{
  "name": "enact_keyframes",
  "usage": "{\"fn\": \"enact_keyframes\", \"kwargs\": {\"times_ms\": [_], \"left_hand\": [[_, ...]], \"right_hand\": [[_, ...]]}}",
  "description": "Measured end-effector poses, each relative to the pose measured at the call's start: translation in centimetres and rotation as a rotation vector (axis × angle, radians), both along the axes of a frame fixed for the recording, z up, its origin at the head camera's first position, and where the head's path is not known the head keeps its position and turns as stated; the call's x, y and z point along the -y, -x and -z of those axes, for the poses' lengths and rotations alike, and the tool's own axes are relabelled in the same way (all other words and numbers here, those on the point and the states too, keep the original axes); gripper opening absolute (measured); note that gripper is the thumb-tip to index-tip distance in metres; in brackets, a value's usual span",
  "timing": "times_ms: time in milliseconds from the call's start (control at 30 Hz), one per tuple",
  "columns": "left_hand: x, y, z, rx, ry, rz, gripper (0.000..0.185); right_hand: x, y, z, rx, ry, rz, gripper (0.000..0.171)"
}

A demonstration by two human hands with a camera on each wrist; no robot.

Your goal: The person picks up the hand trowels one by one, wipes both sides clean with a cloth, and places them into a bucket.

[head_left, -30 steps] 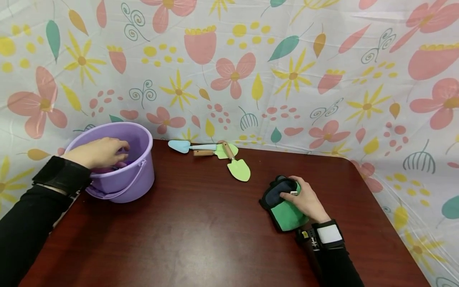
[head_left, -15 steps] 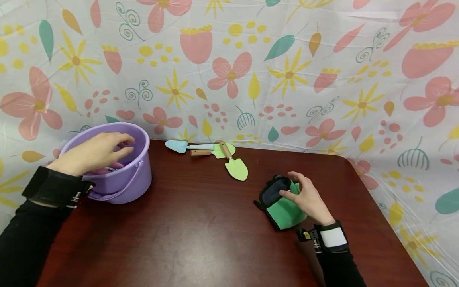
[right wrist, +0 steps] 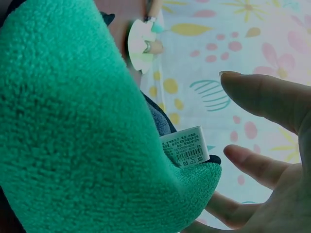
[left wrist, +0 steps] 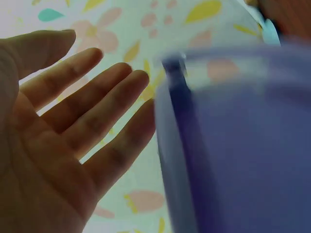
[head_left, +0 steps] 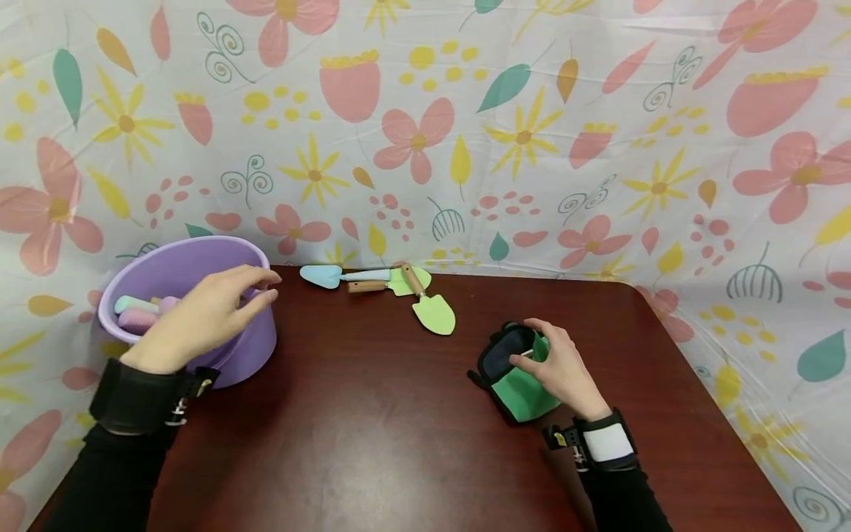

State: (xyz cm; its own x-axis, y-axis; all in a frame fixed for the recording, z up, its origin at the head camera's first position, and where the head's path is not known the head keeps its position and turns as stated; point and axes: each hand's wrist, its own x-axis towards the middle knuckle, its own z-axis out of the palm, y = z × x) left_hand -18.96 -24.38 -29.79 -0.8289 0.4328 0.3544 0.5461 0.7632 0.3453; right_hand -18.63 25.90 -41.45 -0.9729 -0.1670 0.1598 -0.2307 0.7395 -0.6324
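My left hand hovers over the near right rim of a purple bucket. In the left wrist view its fingers are extended and spread, with nothing held, beside the blurred bucket wall. Mint-green and pink objects, partly hidden, lie inside the bucket. At the right, my right hand is at a folded green and dark cloth with black edging. The right wrist view shows the thumb and index finger apart from the cloth, while other fingers are partly behind it. A white label sticks out of the cloth.
Against the back edge of the brown table lie a light-blue toy trowel and two light-green ones with wooden handles, one crossing over the other. A flower-patterned sheet hangs behind and at the sides.
My left hand has come from deeper over the bucket toward its near right rim, uncovering the objects inside. The right hand stays at the cloth, whose green flap has shifted slightly.
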Motion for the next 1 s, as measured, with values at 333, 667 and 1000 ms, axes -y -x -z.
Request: {"fn": "enact_keyframes", "kwargs": {"times_ms": [333,667,1000], "left_hand": [[-4.7,3.1,2.5,-0.040,-0.072,0.064,0.016],[-8.5,10.2,6.6,0.216,-0.027,0.040,0.022],[-12.2,16.6,10.1,0.369,0.076,-0.056,0.026]], "right_hand": [[-0.1,0.8,-0.1,0.040,-0.045,-0.018,0.072],[-0.3,1.5,-0.2,0.231,-0.147,-0.077,0.090],[-0.3,3.5,0.6,0.337,-0.194,-0.126,0.100]]}}
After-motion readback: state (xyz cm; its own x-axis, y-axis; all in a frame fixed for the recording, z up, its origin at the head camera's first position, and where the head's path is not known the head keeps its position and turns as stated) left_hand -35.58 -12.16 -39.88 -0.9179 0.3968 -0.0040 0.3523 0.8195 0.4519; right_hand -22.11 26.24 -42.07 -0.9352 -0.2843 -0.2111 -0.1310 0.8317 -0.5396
